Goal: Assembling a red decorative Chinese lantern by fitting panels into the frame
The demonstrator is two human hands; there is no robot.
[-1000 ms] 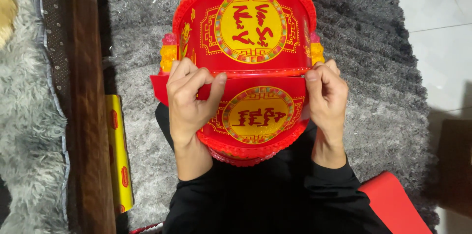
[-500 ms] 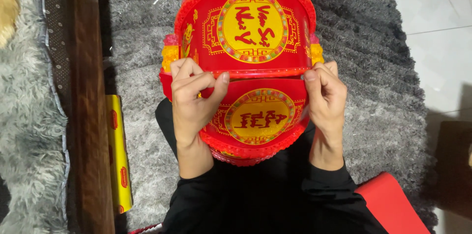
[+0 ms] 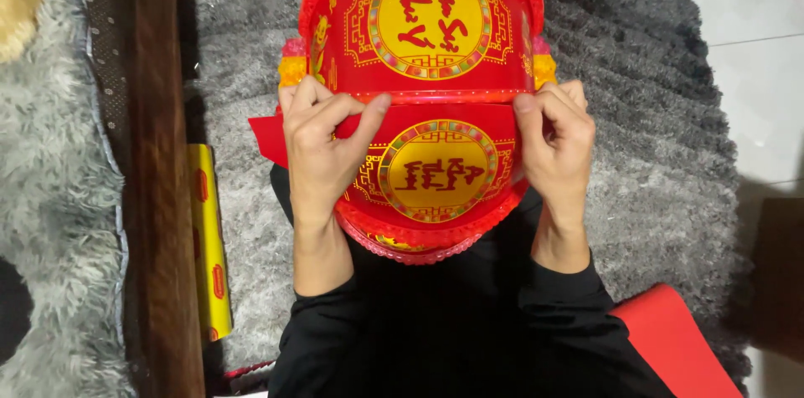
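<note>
A large red paper lantern with round yellow medallions fills the middle of the head view, held over my lap. My left hand pinches its left edge along the seam between the upper and lower panels, thumb pressed on the seam. My right hand grips the right edge at the same height, fingers curled around the rim. A red paper flap sticks out to the left behind my left hand. Small yellow and pink ornaments sit at both sides of the lantern.
I sit on a grey shaggy rug. A dark wooden beam runs down the left, with a yellow and red box beside it. A red sheet lies at the lower right. White floor tiles are at the right.
Both hands stay on the lantern's seam. The red flap at the left folded in half a second ago and now sticks out again; my left thumb has slid right.
</note>
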